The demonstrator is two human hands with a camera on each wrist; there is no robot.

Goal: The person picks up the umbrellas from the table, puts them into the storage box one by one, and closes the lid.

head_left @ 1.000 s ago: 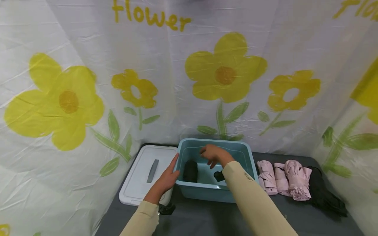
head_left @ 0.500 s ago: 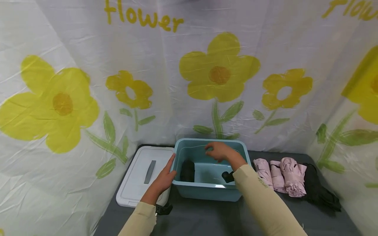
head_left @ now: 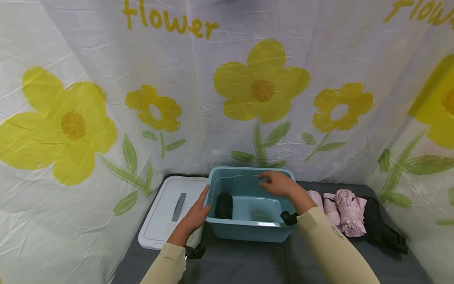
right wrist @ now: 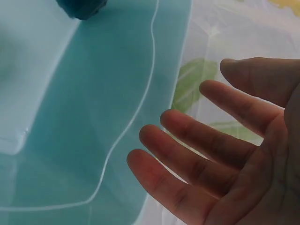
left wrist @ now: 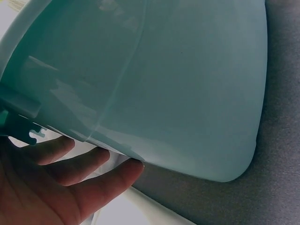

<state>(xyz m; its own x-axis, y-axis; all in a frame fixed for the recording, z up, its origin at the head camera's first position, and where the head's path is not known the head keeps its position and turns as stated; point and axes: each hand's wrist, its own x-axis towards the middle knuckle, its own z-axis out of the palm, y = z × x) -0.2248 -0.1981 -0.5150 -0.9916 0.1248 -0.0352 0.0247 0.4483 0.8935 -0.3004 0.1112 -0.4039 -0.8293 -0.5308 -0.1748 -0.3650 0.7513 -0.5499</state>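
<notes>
A teal plastic bin point(head_left: 248, 232) stands in the middle, with a black rolled bundle point(head_left: 224, 206) inside at its left end. My left hand point(head_left: 195, 217) lies along the bin's left side; in the left wrist view its extended fingers point(left wrist: 110, 183) touch the outer wall. Over the bin's right part hovers my right hand point(head_left: 278, 183), holding nothing. The right wrist view shows its fingers point(right wrist: 201, 140) spread and only slightly bent, apart from the bin.
A white lid point(head_left: 161, 217) with a grey handle lies left of the bin. To the right are several rolled pink bundles point(head_left: 349, 213) and a black folded bundle point(head_left: 381, 228) on the dark grey table point(head_left: 244, 264). A flower-printed curtain point(head_left: 198, 59) hangs behind.
My right hand has moved rightward across the bin, away from the black rolled bundle. The left hand stays at the bin's left side. The head view has shifted slightly.
</notes>
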